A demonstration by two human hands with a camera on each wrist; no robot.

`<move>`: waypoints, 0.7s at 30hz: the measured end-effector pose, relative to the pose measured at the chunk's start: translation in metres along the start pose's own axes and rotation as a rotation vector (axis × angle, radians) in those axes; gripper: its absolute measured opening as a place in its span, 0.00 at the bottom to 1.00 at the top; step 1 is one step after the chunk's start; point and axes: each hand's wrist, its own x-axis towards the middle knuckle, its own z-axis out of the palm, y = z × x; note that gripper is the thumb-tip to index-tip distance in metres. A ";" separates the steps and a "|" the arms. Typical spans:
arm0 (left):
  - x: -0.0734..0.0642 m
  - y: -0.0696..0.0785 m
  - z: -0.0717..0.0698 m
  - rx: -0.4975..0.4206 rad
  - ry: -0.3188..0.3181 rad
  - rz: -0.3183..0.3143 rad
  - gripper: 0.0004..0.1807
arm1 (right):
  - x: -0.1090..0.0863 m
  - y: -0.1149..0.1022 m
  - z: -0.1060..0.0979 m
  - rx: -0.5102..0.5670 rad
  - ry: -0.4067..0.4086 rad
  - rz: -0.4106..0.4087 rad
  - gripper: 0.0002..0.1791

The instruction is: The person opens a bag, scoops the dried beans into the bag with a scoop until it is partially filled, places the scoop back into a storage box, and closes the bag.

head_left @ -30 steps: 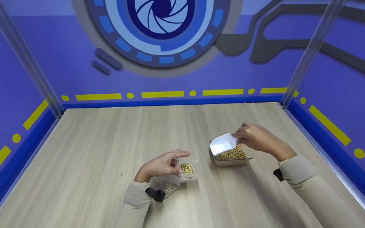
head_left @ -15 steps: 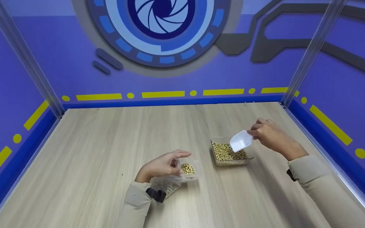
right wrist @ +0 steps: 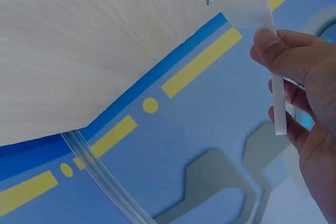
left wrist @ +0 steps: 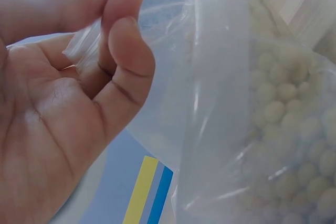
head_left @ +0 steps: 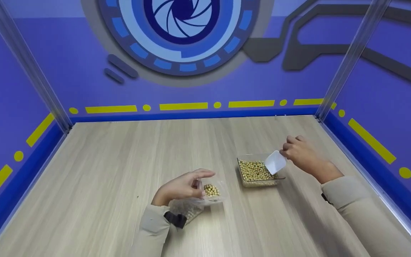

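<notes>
My left hand pinches the edge of a clear plastic bag, its mouth held open toward the right. Round pale yellow beans fill the lower part of the bag. My right hand grips a white plastic scoop by its handle; in the right wrist view the thumb presses on the handle near the blade. The scoop's tip overlaps the beans in a clear rectangular container, at its right side. That container stands on the table to the right of the bag and is well filled with beans.
The wood-grain table is bounded at the back and both sides by blue printed panels. Metal posts stand at the back corners. Black bands sit at both cuffs.
The right hand has moved the scoop rightward from over the container's left half, then lowered it and turned its blade downward toward the beans. The left hand and bag stay where they were.
</notes>
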 end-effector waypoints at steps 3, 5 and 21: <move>-0.001 0.000 0.000 0.002 0.003 0.000 0.36 | 0.002 -0.003 0.000 -0.084 -0.025 -0.021 0.10; -0.001 0.000 0.000 0.005 0.003 0.000 0.35 | 0.003 -0.007 0.001 -0.122 -0.045 -0.035 0.10; -0.001 0.002 0.000 0.032 -0.008 0.009 0.35 | 0.005 -0.024 0.001 -0.078 -0.189 -0.028 0.05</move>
